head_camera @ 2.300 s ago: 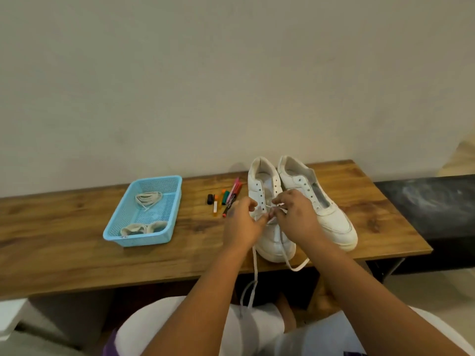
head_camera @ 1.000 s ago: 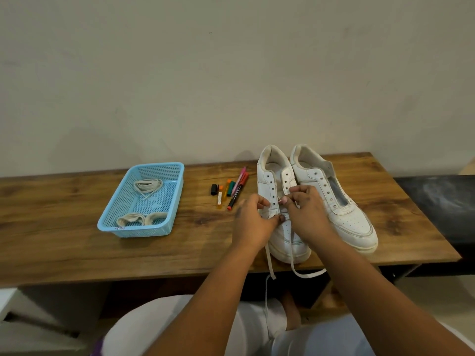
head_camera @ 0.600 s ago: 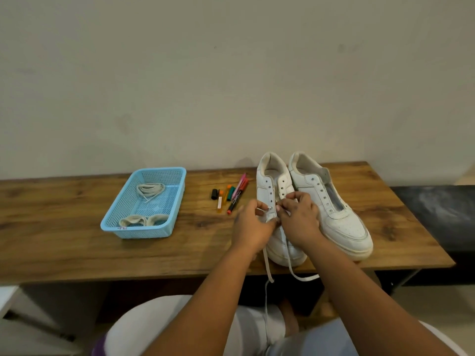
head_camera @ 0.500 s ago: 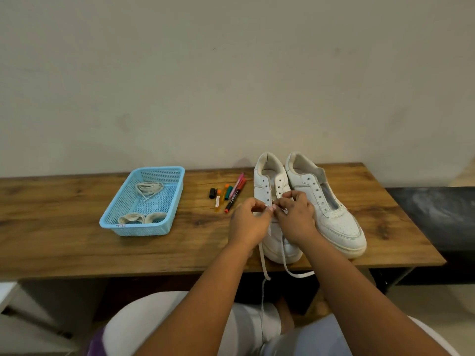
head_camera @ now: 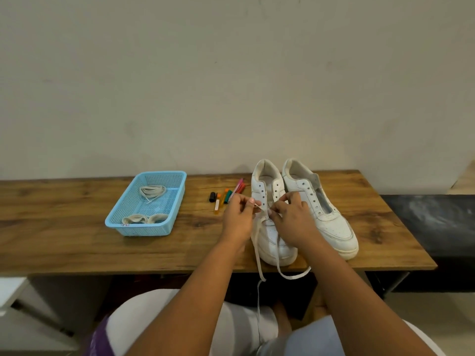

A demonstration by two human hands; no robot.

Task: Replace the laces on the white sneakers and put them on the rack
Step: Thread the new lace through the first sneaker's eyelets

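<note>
Two white sneakers stand side by side on the wooden table [head_camera: 77,247], toes toward me. The left sneaker [head_camera: 270,191] carries a white lace [head_camera: 257,250] threaded through its lowest eyelets; both lace ends hang over the table's front edge. My left hand [head_camera: 237,219] pinches the lace tip beside the left row of eyelets. My right hand [head_camera: 291,217] pinches the lace over the shoe's tongue. The right sneaker [head_camera: 326,217] has bare eyelets and no lace.
A light blue plastic basket [head_camera: 177,191] on the table's left holds a coiled lace [head_camera: 152,191] and two more bundles. Several coloured markers [head_camera: 226,196] lie between basket and shoes. A dark bench [head_camera: 431,222] adjoins the table at right.
My left hand has drawn the lace tip out to the left of the eyelets. The camera has shifted slightly; the shoes stay put.
</note>
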